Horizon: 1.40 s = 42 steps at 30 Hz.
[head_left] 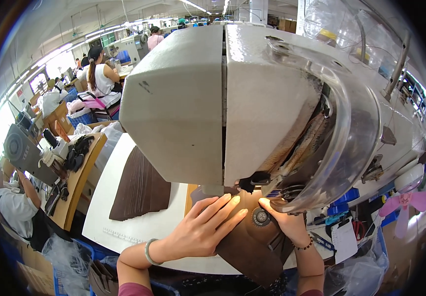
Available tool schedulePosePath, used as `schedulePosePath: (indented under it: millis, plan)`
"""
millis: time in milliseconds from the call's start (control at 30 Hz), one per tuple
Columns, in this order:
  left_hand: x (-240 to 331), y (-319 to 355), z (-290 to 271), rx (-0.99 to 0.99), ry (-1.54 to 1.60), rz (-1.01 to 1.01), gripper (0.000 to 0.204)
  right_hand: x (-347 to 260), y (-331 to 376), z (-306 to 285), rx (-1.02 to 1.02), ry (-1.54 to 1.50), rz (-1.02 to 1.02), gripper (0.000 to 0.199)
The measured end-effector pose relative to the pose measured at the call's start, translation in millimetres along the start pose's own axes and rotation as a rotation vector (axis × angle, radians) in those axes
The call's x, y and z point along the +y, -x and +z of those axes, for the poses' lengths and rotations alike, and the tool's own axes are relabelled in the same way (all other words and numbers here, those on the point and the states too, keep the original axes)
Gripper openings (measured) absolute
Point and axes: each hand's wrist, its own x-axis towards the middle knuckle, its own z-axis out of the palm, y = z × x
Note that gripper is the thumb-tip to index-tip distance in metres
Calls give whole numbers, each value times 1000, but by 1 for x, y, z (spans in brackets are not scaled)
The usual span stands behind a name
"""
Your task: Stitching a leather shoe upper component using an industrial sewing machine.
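Below the head of a pale sewing machine [178, 118], a dark brown sheet, perhaps leather [250, 254], lies on the white tabletop. My left hand [205, 229] rests flat on its left part, fingers stretched toward the stitching area. On the other side, my right hand [290, 228] is at the sheet's right edge, thumb pointing inward. Its other fingers are hidden by the machine's clear curved guard [348, 143]. A round dark metal disc [261, 217] with a ridged rim sits between my hands. The needle cannot be seen.
A fanned stack of brown pieces [141, 190] lies left on the white tabletop [107, 197], beside a clear ruler [122, 236]. To the right are red-handled scissors [358, 227], a paper sheet [344, 240] and a small pink fan [404, 202]. Other people work at tables on the left.
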Motion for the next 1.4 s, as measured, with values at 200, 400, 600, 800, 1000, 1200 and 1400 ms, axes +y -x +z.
schedulePosePath:
  millis: [200, 400, 600, 800, 1000, 1200, 1400]
  plan:
    - [2, 0, 0, -48, 10, -20, 69, 29, 1, 0, -4, 143, -231, 20]
    - [1, 0, -2, -40, -6, -18, 65, 12, 3, 3, 48, 114, -261, 20]
    - [-5, 0, 2, -4, 7, -24, 64, 9, -3, 1, 55, 417, -395, 16]
    - [-4, -1, 3, -13, -7, -40, 62, 0, -1, -1, -5, 77, -187, 18]
    - [-6, 1, 10, -36, 28, -87, 52, -31, -8, -15, -90, -153, 66, 50]
    - [-18, 13, 24, 116, 68, -21, 37, -16, -22, -25, -522, -346, 150, 54]
    - [-19, 14, 30, 167, 89, -10, 33, -20, -19, -23, -470, -492, 63, 42]
